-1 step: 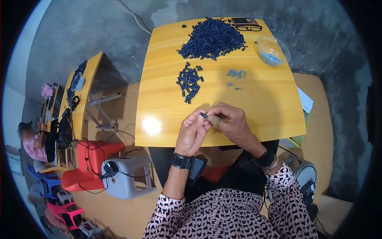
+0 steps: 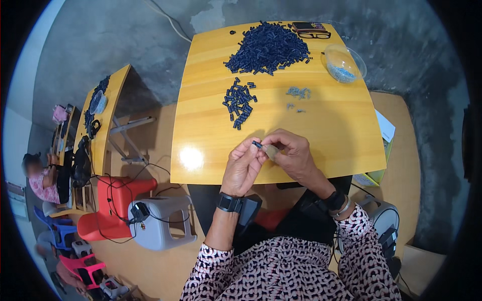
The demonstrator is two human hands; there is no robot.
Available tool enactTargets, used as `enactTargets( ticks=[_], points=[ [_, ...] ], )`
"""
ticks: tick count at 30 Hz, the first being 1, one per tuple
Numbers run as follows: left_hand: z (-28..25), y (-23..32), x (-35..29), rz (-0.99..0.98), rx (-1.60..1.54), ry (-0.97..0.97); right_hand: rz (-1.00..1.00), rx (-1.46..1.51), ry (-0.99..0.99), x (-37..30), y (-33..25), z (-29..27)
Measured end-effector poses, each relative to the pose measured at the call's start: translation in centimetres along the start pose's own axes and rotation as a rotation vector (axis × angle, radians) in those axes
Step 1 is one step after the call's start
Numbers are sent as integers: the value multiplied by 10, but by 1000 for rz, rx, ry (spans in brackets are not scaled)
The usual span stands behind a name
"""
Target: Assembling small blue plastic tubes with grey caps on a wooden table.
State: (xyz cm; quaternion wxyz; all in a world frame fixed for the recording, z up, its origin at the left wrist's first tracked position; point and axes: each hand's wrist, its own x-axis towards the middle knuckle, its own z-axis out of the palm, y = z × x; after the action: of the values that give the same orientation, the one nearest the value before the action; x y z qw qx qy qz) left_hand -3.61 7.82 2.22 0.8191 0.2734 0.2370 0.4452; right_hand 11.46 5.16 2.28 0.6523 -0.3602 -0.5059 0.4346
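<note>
I see the small, black, plastic-looking cylinder (image 2: 257,144) pinched between fingertips of my left hand (image 2: 242,169), over the yellow wood-grain table (image 2: 211,135). Its long axis slants rightward and nearer, toward my right hand (image 2: 293,154), curled just beside it; whether that grips anything, I cannot tell.

Near the table's (image 2: 281,123) front edge, a dark tube (image 2: 257,144) is held by the left hand (image 2: 241,168); similar pieces (image 2: 268,48) are heaped toward the back edge.
</note>
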Motion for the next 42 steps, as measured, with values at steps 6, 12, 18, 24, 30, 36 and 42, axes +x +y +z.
enactTargets(
  ticks=[6,12,18,24,30,36,42],
  points=[
    [0,4,5,2,32,-15,45,-29,112,5,-5,13],
    [0,5,2,13,53,-72,-36,-358,18,7,-20,5],
    [1,1,-1,4,-14,-42,-82,-521,-122,24,-37,-27],
    [-3,1,-2,15,-27,-51,-111,-858,-77,93,-17,-76],
    [0,2,-4,13,4,-62,-206,-942,-145,146,17,-83],
    [1,2,-6,1,10,-58,-227,-1080,-187,171,46,-73],
    [-1,0,-8,-8,-15,-78,-184,-1174,-189,170,56,-70]
  ],
)
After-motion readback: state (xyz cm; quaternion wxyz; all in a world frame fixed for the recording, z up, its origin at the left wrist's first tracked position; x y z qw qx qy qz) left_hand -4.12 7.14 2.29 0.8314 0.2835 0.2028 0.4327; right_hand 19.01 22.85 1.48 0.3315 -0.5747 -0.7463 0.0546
